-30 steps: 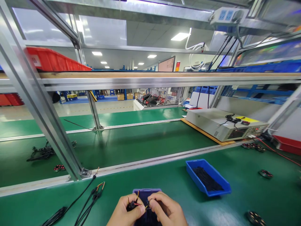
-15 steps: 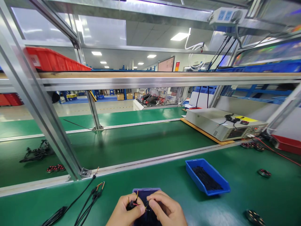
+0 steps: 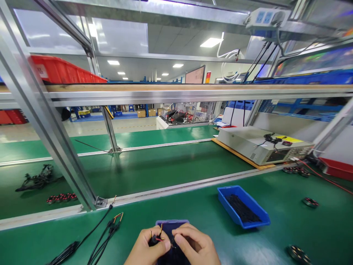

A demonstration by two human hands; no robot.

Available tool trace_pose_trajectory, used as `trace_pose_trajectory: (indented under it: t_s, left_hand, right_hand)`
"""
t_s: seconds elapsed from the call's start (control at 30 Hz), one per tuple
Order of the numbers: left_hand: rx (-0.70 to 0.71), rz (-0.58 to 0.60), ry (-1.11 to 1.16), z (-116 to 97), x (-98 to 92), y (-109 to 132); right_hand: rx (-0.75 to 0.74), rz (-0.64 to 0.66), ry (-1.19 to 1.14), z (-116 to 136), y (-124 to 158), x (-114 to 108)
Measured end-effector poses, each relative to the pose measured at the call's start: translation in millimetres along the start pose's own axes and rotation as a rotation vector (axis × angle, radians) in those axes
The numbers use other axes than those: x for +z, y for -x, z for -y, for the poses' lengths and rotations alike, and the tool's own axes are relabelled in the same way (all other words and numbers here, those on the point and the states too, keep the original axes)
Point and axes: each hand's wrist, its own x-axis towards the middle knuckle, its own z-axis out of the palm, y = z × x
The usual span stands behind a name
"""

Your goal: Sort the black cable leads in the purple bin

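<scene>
At the bottom edge, my left hand (image 3: 146,251) pinches a small black part with thin red and yellow wire ends (image 3: 156,238) sticking out of it. My right hand (image 3: 194,246) is closed on the same small part from the right side, fingertips meeting the left ones. Both hands hover over a purple tray (image 3: 172,223) whose far rim shows just beyond the fingers. What lies in the tray is hidden by my hands.
A blue bin (image 3: 242,210) of black pieces sits to the right. Black cables (image 3: 107,232) with bare tips lie to the left. Round motors (image 3: 299,254) dot the green bench. A conveyor belt (image 3: 165,165) carries wire bundles (image 3: 38,178). A grey instrument (image 3: 264,145) stands back right.
The wire bundle and the small red-black parts on the conveyor belt have drifted left. My hands stay in place over the purple tray.
</scene>
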Motion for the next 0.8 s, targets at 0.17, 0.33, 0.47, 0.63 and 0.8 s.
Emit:
trace_pose_trajectory:
  t_s: [0.17, 0.33, 0.47, 0.63, 0.8]
  left_hand:
    - [-0.012, 0.000, 0.013, 2.5, -0.6, -0.5]
    - [0.004, -0.004, 0.002, 2.5, -1.1, -1.2]
    - [0.013, 0.001, -0.004, 2.2, -1.3, -1.2]
    - [-0.004, 0.000, 0.005, 3.0, -1.2, -0.9]
    - [0.044, -0.011, -0.036, 7.8, -3.7, -3.3]
  right_hand:
    - [0.004, 0.009, 0.004, -2.2, 0.9, 1.5]
    - [0.007, -0.003, 0.007, 0.1, 0.5, -0.7]
    - [-0.005, -0.029, -0.006, 4.0, 0.2, -2.1]
    - [0.009, 0.006, 0.016, 2.2, 0.6, -1.5]
    - [0.001, 0.029, 0.021, -6.7, 0.8, -1.9]
